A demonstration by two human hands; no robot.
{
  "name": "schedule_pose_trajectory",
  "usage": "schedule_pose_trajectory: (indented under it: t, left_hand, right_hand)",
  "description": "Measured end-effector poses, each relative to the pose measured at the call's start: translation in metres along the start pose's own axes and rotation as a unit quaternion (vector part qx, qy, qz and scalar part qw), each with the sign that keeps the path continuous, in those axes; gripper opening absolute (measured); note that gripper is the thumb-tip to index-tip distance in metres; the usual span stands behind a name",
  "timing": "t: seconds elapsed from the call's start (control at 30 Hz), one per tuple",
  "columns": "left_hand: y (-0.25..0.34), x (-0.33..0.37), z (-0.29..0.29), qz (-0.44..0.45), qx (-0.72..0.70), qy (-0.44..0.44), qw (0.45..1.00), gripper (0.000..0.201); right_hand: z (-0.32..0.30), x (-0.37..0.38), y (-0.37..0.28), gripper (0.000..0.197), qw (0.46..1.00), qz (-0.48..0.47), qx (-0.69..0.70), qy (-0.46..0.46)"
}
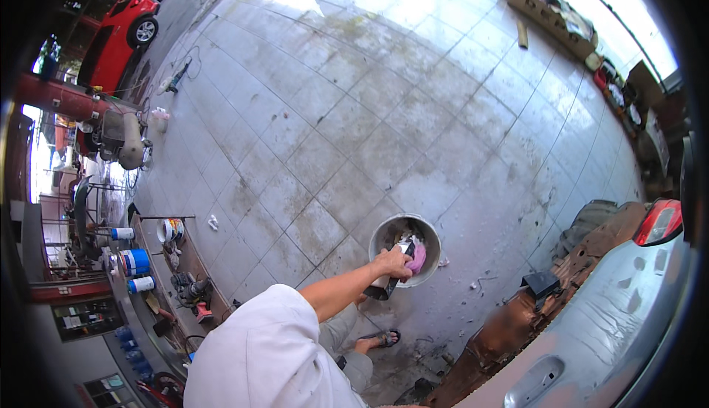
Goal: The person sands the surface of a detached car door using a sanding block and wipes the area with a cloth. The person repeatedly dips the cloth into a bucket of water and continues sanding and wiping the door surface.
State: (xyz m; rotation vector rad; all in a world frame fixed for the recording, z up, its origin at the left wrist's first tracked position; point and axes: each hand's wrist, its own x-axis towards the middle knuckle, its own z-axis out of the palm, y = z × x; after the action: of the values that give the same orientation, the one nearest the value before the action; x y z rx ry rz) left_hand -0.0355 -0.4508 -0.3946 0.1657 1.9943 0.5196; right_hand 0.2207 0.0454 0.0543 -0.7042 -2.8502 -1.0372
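My left hand (394, 263), at the end of a bare forearm and a white sleeve, is closed around a long, flat, dark-edged piece (380, 288) with a pale face. Its exact kind is unclear. I hold it over the near left rim of a round grey bucket (436, 240). Inside the bucket lie a pink lump (418, 259) and crumpled whitish scraps (408, 232). My fingers are right next to the pink lump; whether they touch it cannot be made out. My right hand is out of view.
A silver car panel with a red tail light (659, 223) and a rusty brown panel (509, 327) stand at the lower right. Paint cans (135, 262) and a bench are at left. A cardboard box (550, 15) sits far right, a red car (111, 46) far left.
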Motion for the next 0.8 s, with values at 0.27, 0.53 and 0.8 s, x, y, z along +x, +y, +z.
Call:
schedule_pose_trajectory:
  t: [0.27,0.53,0.8]
  left_hand:
    - [0.057,-0.154,-0.064,0.112,-0.093,0.105,0.984,0.057]
    - [0.094,-0.222,-0.064,0.212,-0.059,0.162,0.962,0.084]
    - [0.028,-0.205,-0.086,0.286,-0.252,0.186,0.906,0.052]
  right_hand:
    - [0.038,-0.027,-0.345,0.112,0.588,-0.041,0.761,-0.272]
    - [0.04,-0.002,-0.487,0.053,0.038,0.076,0.851,-0.518]
    - [-0.035,0.036,-0.314,0.021,0.458,0.1,0.853,-0.229]
